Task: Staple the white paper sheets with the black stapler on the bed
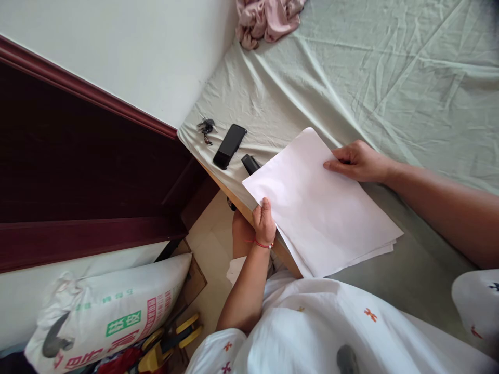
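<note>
Several sheets of white paper [319, 208] lie stacked in front of me, slightly fanned at the lower right corner. My left hand [265, 223], with a red string bracelet at the wrist, grips the stack's left edge, thumb up. At the opposite edge my right hand [356, 161] pinches the paper between thumb and fingers. A black object [250, 164] is partly covered by the paper's upper left edge, and I cannot make out its kind. Near it are a black smartphone [230, 146] and a bunch of keys [206, 126].
A pale green sheet [390, 78] covers the bed, whose wooden edge [230, 195] runs beside my left hand. Pink cloth [268, 21] lies at the top. Dark red furniture [78, 145] stands left, above a printed white sack [117, 311] and a yellow-and-black object [187, 330].
</note>
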{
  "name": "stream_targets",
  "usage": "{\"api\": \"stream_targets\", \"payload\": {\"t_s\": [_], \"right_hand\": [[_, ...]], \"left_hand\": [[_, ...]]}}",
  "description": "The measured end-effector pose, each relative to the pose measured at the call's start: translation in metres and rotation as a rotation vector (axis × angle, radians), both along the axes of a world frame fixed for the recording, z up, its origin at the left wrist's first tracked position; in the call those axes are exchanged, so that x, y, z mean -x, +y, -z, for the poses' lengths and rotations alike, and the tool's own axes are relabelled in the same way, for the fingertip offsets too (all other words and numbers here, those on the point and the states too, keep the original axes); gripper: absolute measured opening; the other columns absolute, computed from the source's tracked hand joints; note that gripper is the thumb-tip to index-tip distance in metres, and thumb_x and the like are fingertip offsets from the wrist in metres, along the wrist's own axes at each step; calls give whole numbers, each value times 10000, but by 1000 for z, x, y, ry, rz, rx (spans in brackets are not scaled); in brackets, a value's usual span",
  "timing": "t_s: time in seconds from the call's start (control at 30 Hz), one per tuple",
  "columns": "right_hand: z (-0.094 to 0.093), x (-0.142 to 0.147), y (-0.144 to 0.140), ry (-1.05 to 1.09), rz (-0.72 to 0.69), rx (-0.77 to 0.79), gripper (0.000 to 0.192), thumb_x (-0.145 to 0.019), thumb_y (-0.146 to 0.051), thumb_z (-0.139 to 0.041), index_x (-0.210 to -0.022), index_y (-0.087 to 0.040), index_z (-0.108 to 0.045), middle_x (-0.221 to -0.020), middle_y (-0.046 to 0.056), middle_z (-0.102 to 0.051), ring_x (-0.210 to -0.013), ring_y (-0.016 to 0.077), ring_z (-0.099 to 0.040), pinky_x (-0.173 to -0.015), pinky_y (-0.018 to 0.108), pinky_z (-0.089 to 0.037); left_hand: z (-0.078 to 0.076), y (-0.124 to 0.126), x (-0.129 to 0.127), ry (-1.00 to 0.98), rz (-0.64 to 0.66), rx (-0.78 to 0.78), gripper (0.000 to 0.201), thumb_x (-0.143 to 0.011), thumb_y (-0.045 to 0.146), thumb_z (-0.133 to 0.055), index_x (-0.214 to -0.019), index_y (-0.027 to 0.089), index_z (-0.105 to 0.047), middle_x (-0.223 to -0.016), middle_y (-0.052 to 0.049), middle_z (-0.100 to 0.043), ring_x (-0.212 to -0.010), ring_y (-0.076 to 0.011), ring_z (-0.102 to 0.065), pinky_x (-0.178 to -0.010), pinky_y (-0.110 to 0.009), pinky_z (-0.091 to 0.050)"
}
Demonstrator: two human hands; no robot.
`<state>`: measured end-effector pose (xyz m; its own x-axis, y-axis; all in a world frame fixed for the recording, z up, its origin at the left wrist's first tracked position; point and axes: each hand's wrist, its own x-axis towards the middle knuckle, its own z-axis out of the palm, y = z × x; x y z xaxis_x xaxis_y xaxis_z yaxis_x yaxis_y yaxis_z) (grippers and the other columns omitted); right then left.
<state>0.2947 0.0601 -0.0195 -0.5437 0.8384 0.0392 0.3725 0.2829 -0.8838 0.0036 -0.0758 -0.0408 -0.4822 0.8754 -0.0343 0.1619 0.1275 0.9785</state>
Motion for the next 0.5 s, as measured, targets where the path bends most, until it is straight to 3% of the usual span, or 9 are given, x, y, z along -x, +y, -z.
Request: {"api": "stream_targets", "payload": {"t_s": [0.1, 0.17, 0.23, 0.37, 0.5], "right_hand": [[0, 2, -1, 54, 29, 5, 463, -819, -612, -752, -698, -233, -514, -606, -33, -459, -568, 117, -375, -541, 303, -312], [-1, 3, 0, 110, 45, 5, 369, -793, -562, -801, -890, -244, -639, -711, -20, -574, -609, 134, -456, -566, 301, -381], [-2, 4, 0, 152, 54, -13, 422, -784, -532, -824, -1067, -252, -684, -860, 19, -658, -681, 156, -527, -607, 309, -443], [-2, 2, 2, 184, 59, -61, 504, -807, -546, -823, -1193, -253, -686, -1112, 92, -701, -882, 212, -615, -728, 335, -519], [1, 0, 2, 262, 80, 11, 502, -819, -594, -821, -1147, -244, -674, -1058, 78, -703, -865, 213, -630, -730, 337, -527]], "left_hand": [[0, 1, 1, -63, -118, 16, 576, -817, 739, -749, -829, 164, -744, -838, -53, -714, -941, -224, -696, -914, -330, -553], [-3, 3, 3, -135, -192, -5, 597, -818, 728, -759, -989, 157, -783, -1032, -105, -777, -1121, -267, -716, -1026, -367, -551], [-9, 6, 4, -194, -232, -60, 619, -844, 707, -747, -1132, 160, -779, -1219, -141, -775, -1273, -293, -686, -1124, -402, -522], [-31, 17, 6, -253, -329, -175, 616, -912, 672, -690, -1286, 186, -743, -1427, -149, -710, -1410, -284, -616, -1192, -398, -491], [-61, 32, 9, -431, -272, -246, 592, -987, 658, -579, -1374, 230, -710, -1499, -123, -675, -1440, -259, -595, -1195, -391, -500]]}}
